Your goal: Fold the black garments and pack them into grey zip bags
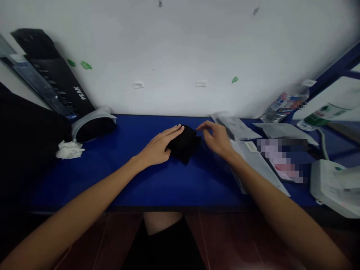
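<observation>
Left hand point(156, 146) flat on a bunched black cloth point(184, 144) mid blue tabletop point(84, 183), fingers pressed together. Right hand point(216, 139) just beside the cloth, fingers loosely spread and curved. Nothing pinched yet.

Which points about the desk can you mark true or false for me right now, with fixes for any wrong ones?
The left hand rests on the black fabric bundle. True.
The right hand is closed around the bundle. False: it is open, its fingers beside the bundle.
A crumpled white tissue lies on the blue desktop. True.
The black PEAK case stands at the right end of the desk. False: it leans against the white wall at the left.
</observation>
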`<action>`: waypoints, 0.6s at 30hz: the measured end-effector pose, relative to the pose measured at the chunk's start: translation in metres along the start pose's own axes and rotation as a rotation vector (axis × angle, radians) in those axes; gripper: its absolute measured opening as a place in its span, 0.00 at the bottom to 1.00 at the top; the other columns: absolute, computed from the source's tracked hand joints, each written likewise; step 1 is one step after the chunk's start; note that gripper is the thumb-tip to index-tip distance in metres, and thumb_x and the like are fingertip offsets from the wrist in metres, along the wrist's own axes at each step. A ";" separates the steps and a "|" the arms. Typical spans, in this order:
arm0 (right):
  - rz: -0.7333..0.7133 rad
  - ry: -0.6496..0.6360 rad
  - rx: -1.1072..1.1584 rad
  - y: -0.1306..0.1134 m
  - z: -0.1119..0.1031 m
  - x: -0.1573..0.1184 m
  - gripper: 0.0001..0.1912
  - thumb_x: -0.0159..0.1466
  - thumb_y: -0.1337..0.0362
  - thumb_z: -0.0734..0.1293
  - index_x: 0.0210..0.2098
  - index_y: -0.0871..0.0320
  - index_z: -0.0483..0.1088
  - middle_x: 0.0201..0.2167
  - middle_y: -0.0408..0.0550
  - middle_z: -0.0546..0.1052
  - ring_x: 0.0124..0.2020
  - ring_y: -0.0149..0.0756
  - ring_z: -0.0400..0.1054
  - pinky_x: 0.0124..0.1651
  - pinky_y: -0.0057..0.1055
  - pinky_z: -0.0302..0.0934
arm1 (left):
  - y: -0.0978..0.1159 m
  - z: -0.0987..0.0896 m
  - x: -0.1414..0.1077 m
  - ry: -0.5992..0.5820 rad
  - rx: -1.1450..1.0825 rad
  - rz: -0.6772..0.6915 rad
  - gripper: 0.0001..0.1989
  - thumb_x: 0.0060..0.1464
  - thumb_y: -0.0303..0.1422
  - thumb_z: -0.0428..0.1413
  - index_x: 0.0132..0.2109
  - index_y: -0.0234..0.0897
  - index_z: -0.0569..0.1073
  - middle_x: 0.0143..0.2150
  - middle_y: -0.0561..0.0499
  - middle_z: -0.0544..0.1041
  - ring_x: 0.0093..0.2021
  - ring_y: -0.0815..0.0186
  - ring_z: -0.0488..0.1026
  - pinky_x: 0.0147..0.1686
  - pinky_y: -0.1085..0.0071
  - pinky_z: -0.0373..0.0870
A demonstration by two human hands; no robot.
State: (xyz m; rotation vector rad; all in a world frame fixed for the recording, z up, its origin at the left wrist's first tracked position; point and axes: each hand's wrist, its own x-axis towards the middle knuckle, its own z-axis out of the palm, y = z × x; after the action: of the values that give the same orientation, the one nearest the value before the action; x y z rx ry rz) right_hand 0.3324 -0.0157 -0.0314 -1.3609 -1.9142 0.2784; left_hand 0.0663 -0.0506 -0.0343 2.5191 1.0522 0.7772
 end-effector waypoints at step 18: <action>-0.064 -0.479 -0.021 0.004 0.012 -0.010 0.36 0.80 0.42 0.47 0.81 0.48 0.54 0.80 0.51 0.60 0.81 0.52 0.51 0.82 0.65 0.41 | 0.016 0.007 -0.002 -0.176 0.116 0.028 0.44 0.72 0.54 0.53 0.83 0.40 0.50 0.85 0.40 0.45 0.85 0.53 0.40 0.83 0.49 0.38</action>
State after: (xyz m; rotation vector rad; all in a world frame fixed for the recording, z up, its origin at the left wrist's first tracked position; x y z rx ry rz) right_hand 0.3281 -0.0202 -0.0465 -1.3267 -2.3498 0.5974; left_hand 0.0781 -0.0635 -0.0339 2.6471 1.0311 0.5031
